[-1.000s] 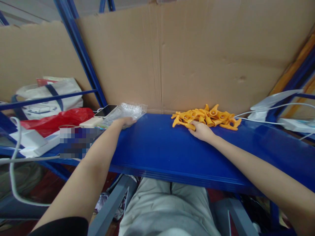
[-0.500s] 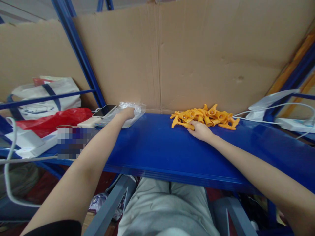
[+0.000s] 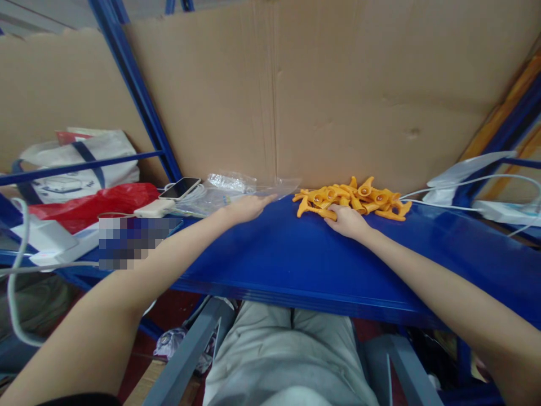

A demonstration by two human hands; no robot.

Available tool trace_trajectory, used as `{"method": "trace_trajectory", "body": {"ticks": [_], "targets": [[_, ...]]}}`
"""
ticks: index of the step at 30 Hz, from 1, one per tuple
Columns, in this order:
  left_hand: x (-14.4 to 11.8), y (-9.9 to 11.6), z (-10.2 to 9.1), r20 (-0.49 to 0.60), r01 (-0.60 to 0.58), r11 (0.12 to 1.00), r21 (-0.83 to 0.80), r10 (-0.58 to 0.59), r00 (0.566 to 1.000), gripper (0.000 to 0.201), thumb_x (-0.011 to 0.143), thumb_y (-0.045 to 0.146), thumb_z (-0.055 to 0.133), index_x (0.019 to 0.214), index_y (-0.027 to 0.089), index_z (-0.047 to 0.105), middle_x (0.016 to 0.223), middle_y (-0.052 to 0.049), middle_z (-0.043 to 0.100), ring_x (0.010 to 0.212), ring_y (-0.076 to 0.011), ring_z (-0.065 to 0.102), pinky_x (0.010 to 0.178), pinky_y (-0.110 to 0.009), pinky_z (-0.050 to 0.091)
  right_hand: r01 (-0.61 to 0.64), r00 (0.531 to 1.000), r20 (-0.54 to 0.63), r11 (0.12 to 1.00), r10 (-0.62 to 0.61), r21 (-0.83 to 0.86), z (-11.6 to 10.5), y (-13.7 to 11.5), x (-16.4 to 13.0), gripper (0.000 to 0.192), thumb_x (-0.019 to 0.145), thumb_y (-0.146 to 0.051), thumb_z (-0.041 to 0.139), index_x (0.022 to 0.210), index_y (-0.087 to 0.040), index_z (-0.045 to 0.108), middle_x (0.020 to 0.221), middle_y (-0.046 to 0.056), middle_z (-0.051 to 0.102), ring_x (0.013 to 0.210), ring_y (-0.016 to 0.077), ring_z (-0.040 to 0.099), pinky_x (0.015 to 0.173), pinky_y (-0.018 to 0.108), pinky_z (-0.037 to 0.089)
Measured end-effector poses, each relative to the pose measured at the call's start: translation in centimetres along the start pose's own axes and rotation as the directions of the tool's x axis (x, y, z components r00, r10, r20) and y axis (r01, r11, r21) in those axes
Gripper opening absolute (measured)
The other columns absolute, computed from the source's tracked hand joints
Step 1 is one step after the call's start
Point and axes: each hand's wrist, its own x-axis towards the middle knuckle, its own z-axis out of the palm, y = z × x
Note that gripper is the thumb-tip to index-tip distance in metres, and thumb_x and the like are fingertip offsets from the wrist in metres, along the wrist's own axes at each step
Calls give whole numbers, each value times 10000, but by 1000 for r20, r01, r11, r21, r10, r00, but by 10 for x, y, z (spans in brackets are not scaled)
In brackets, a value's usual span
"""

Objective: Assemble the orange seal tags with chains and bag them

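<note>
Out over the blue table, my left hand (image 3: 248, 208) pinches a thin clear plastic bag (image 3: 288, 186), part of which reaches past my fingertips to the right. More clear plastic bags (image 3: 230, 183) lie behind and left of that hand. My right hand (image 3: 349, 221) is closed round the end of an orange plastic piece (image 3: 313, 212) with a forked, T-like end, at the front of the pile. Its fingers partly hide the piece. Behind it sits a heap of similar orange plastic pieces (image 3: 372, 196), some showing round hollow ends.
The blue table (image 3: 274, 265) meets a cardboard wall (image 3: 329, 96). At left are a phone (image 3: 181, 189), a white power bank (image 3: 154, 208), a red plastic bag (image 3: 99, 206), a tote bag (image 3: 80, 169) and white cables. A white power strip (image 3: 507, 214) lies at right.
My left hand has moved right across the table, drawing a clear plastic bag along with it. My right hand stays nearly still on the orange piece.
</note>
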Motion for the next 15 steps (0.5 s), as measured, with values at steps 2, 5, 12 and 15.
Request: {"method": "trace_trajectory", "body": {"ticks": [2,5,12,15], "targets": [[-3,-2,15,21,-88,996,-12,88,996,619,954,102,340,1564,200,301,1433,-137,580,1213,-229,638,1014,-326,472,-8,1000,1,1000,8,11,-1,1,0,314,938,-283,528,1186,-144,660,1151,148,733,1066,297,693,859,333,522],[-7,-10,36,31,-171,984,-53,173,984,680,886,13,334,1538,202,361,1557,-105,435,1392,-200,482,1128,-336,383,-20,1000,-13,1000,21,19,-1,2,0,324,933,-292,523,1183,-132,655,1122,157,737,1045,305,698,854,346,525],[-13,-28,45,141,-160,963,-216,193,971,802,786,-12,352,1509,330,414,1601,2,346,1519,-229,246,1194,-531,266,-22,997,-67,998,26,52,3,8,4,373,927,-304,518,1216,-108,650,1136,177,730,1029,315,702,885,380,529],[-13,-36,40,146,-158,953,-257,200,969,784,749,14,386,1449,350,497,1585,22,370,1512,-236,269,1189,-531,265,-17,989,-146,993,35,118,5,13,7,363,912,-300,530,1189,-109,665,1094,176,739,1008,327,704,882,401,535]]}}
